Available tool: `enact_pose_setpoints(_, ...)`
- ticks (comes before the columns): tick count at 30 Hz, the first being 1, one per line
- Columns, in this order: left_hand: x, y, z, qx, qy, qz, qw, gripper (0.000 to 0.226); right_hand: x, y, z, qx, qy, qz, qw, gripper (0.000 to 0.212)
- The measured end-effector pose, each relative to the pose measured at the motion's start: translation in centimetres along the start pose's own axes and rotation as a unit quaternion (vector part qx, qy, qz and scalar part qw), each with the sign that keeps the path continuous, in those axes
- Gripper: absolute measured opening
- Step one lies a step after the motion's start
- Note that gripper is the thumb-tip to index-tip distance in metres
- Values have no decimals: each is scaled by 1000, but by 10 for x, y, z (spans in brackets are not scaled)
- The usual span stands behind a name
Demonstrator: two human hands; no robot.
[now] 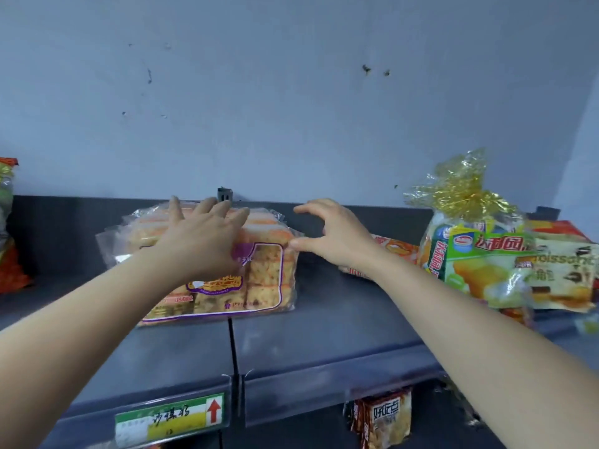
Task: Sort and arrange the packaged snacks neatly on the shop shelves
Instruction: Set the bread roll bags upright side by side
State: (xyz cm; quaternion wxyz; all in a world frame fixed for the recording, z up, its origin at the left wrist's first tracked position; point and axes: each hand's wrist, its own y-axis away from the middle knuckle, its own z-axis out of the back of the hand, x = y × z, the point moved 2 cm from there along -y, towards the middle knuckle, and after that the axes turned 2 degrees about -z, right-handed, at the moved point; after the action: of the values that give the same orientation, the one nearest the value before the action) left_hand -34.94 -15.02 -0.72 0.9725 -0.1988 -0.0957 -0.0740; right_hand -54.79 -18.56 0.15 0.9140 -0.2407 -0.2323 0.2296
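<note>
Left hand (201, 241) lies flat on the clear pack of square cakes (259, 277), fingers straight and spread, pressing on its top towards the back. Right hand (334, 234) hovers at the pack's 3 o'clock in a wide arch, fingers and thumb apart with nothing between them. The thumb tip sits right at the pack's right edge, and I cannot tell whether it touches.

The pack, trimmed in purple, lies on the dark grey shelf (324, 325), straddling the seam between two shelf boards. Its far edge is close to the shelf's rear lip, just below a small bracket (224, 194) at 12 o'clock. At the pack's 6 o'clock a broad strip of bare shelf runs to the front edge, where a green and yellow price label (168, 419) sits in the rail.

From the pack towards 3 o'clock there is open shelf beneath my right forearm. Behind that hand lies a flat orange packet (395, 247). Further towards 3 o'clock stands a green cake bag (470, 254) with a gold foil top, and a croissant pack (564, 277) leans against it near the frame edge. At the pack's 9 o'clock the shelf is open as far as an orange bag (9, 267), cut off by the left edge. On the lower shelf at 5 o'clock stands a brown snack packet (382, 416).
</note>
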Motion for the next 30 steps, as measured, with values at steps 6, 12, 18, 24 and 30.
enact_pose_setpoints(6,-79,-18,3,-63,65,-79,993,71,-38,47,91,-262,74,42,961,31)
enact_pose_setpoints(12,-172,-41,-3,-36,185,-109,976,66,-139,85,148,-326,118,-108,932,63)
enact_pose_setpoints(18,-259,-62,-14,71,556,-104,822,103,-226,111,147,-88,-169,-223,956,93)
enact_pose_setpoints(24,-286,-80,-17,33,736,-31,676,96,-247,101,133,-28,-289,-166,942,86)
enact_pose_setpoints(30,-248,-77,-23,34,746,-17,665,92,-289,85,127,-102,-282,-205,932,47)
